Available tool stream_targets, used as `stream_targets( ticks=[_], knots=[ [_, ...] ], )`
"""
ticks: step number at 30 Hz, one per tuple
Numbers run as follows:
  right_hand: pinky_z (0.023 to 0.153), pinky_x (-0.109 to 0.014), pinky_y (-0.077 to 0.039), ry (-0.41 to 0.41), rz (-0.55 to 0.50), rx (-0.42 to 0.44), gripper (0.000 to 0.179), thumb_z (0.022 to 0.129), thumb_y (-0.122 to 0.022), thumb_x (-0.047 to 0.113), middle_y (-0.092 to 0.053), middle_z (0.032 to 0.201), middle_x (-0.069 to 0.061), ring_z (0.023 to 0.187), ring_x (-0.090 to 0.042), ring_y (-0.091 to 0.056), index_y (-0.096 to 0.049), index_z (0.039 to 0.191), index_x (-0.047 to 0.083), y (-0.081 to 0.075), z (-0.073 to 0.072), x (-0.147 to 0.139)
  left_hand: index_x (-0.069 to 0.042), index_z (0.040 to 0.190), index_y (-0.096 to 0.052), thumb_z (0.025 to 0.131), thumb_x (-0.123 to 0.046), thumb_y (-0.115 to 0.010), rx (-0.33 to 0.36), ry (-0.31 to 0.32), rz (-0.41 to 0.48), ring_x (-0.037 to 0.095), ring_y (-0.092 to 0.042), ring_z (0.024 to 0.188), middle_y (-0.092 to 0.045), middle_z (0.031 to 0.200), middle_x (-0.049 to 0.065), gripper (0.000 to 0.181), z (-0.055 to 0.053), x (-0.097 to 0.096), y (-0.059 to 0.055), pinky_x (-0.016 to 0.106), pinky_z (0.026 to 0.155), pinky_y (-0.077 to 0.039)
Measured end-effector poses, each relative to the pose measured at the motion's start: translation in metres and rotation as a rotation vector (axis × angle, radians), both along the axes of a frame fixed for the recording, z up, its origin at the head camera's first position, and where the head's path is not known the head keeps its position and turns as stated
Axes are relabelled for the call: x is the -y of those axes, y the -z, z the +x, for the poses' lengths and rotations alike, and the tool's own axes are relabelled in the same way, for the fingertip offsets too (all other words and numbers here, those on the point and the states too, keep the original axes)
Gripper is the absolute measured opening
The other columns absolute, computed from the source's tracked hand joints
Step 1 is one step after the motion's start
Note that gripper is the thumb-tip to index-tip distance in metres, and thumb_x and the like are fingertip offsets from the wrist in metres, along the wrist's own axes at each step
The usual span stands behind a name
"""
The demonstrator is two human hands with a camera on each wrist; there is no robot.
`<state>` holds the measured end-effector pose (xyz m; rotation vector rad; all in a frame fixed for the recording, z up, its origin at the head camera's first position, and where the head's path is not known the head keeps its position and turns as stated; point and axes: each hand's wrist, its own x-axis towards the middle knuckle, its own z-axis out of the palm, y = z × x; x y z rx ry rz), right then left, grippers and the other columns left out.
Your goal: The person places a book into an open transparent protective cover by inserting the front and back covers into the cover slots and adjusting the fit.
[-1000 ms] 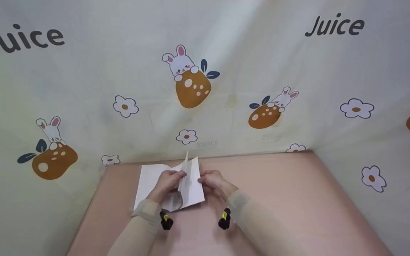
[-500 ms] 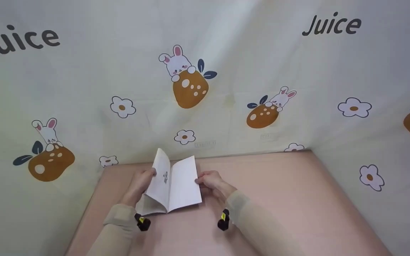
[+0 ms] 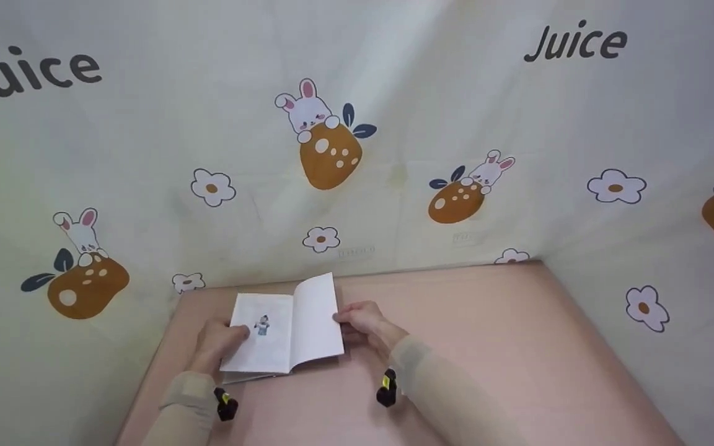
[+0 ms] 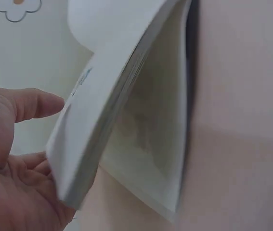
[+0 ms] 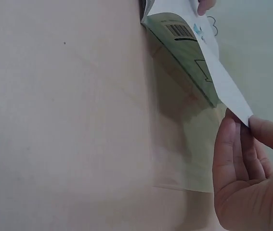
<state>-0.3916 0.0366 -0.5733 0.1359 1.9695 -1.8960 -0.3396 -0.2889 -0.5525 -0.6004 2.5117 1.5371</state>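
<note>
An open book (image 3: 270, 353) with white pages lies slightly raised over the pink surface in the head view. A small figure is printed (image 3: 262, 325) on its left page; the right page (image 3: 317, 322) looks blank. My left hand (image 3: 213, 344) holds the left edge, thumb on the page and fingers underneath. In the left wrist view, a thick page block (image 4: 93, 115) leans by that thumb, with the cover (image 4: 155, 125) hanging apart below. My right hand (image 3: 366, 322) pinches the outer edge of the right leaf. Beneath that leaf, the right wrist view shows a green cover (image 5: 184, 53) with a barcode.
A pink cloth-covered table (image 3: 468, 347) extends right of and in front of the book. A pale curtain (image 3: 394, 111) printed with rabbits, flowers and "Juice" rises behind and at both sides. Black wrist mounts (image 3: 225, 404) hang below the sleeves.
My left hand has swung left and down, taking the turned pages over to the left side. The printed figure now faces up. My right hand has shifted slightly left, still pinching.
</note>
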Motion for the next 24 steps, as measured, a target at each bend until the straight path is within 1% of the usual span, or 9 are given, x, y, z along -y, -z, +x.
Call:
stream_targets(
  ticks=[3, 6, 10, 14, 16, 18, 20, 22, 24],
  knots=[
    [0.085, -0.036, -0.071, 0.001, 0.001, -0.004, 0.009, 0.099, -0.083, 0.011, -0.083, 0.089, -0.003, 0.079, -0.012, -0.079, -0.082, 0.105, 0.005, 0.000, 0.001, 0.002, 0.012, 0.147, -0.053, 0.098, -0.019, -0.066, 0.005, 0.013, -0.126, 0.037, -0.067, 0.113, -0.062, 0.139, 0.032, 0.060, 0.002, 0.001, 0.005, 0.040, 0.089, -0.063],
    [0.084, -0.035, -0.071, -0.006, 0.022, -0.005, 0.009, 0.100, -0.083, 0.014, -0.083, 0.088, -0.002, 0.077, -0.011, -0.078, -0.083, 0.105, 0.006, 0.001, 0.002, 0.003, 0.011, 0.136, -0.059, 0.099, -0.022, -0.065, 0.000, 0.032, -0.264, 0.035, -0.064, 0.107, -0.066, 0.127, 0.029, 0.049, 0.004, -0.001, 0.007, 0.041, 0.087, -0.057],
    [0.079, -0.032, -0.071, -0.010, 0.035, 0.002, 0.010, 0.101, -0.083, 0.016, -0.081, 0.086, -0.002, 0.074, -0.011, -0.076, -0.083, 0.103, 0.007, 0.001, 0.005, 0.005, 0.010, 0.126, -0.065, 0.102, -0.026, -0.064, -0.022, 0.078, -0.415, 0.033, -0.064, 0.095, -0.070, 0.110, 0.023, 0.044, 0.004, -0.008, 0.006, 0.041, 0.078, -0.053],
    [0.072, -0.029, -0.069, -0.003, 0.031, 0.002, 0.009, 0.100, -0.084, 0.016, -0.077, 0.081, 0.000, 0.069, -0.011, -0.073, -0.080, 0.100, 0.008, 0.001, 0.008, 0.007, 0.010, 0.111, -0.071, 0.098, -0.030, -0.069, -0.061, 0.123, -0.540, 0.031, -0.064, 0.082, -0.070, 0.095, 0.019, 0.041, 0.004, -0.021, 0.003, 0.039, 0.066, -0.051],
    [0.069, -0.027, -0.067, -0.004, 0.030, 0.000, 0.009, 0.100, -0.084, 0.016, -0.075, 0.079, 0.001, 0.067, -0.011, -0.071, -0.080, 0.099, 0.008, 0.001, 0.008, 0.008, 0.008, 0.102, -0.072, 0.096, -0.030, -0.071, -0.089, 0.136, -0.593, 0.033, -0.064, 0.083, -0.070, 0.095, 0.021, 0.039, 0.003, -0.029, 0.002, 0.043, 0.065, -0.053],
    [0.066, -0.025, -0.065, -0.004, 0.028, 0.001, 0.009, 0.100, -0.084, 0.016, -0.074, 0.078, 0.001, 0.065, -0.010, -0.070, -0.079, 0.098, 0.008, 0.001, 0.009, 0.010, 0.009, 0.105, -0.072, 0.097, -0.033, -0.071, -0.117, 0.155, -0.626, 0.040, -0.066, 0.095, -0.070, 0.110, 0.028, 0.042, 0.002, -0.040, 0.000, 0.051, 0.073, -0.058],
    [0.062, -0.023, -0.062, 0.000, 0.025, -0.008, 0.009, 0.100, -0.084, 0.016, -0.073, 0.077, 0.001, 0.063, -0.009, -0.068, -0.080, 0.098, 0.007, 0.001, 0.010, 0.011, 0.012, 0.118, -0.071, 0.099, -0.037, -0.070, -0.158, 0.183, -0.640, 0.052, -0.066, 0.116, -0.064, 0.134, 0.039, 0.053, -0.001, -0.052, -0.003, 0.062, 0.088, -0.062],
    [0.059, -0.021, -0.059, 0.002, 0.019, -0.017, 0.010, 0.100, -0.083, 0.016, -0.073, 0.076, 0.001, 0.061, -0.007, -0.067, -0.079, 0.098, 0.007, 0.000, 0.009, 0.013, 0.014, 0.138, -0.065, 0.102, -0.043, -0.068, -0.193, 0.227, -0.611, 0.061, -0.055, 0.142, -0.049, 0.159, 0.043, 0.067, -0.005, -0.066, -0.004, 0.071, 0.109, -0.056],
    [0.058, -0.021, -0.055, 0.001, 0.010, -0.028, 0.011, 0.101, -0.083, 0.016, -0.073, 0.076, 0.001, 0.060, -0.007, -0.066, -0.080, 0.100, 0.005, 0.000, 0.009, 0.014, 0.012, 0.156, -0.054, 0.104, -0.052, -0.068, -0.228, 0.278, -0.555, 0.062, -0.042, 0.158, -0.035, 0.174, 0.041, 0.084, -0.008, -0.079, -0.004, 0.073, 0.123, -0.047]
  ],
)
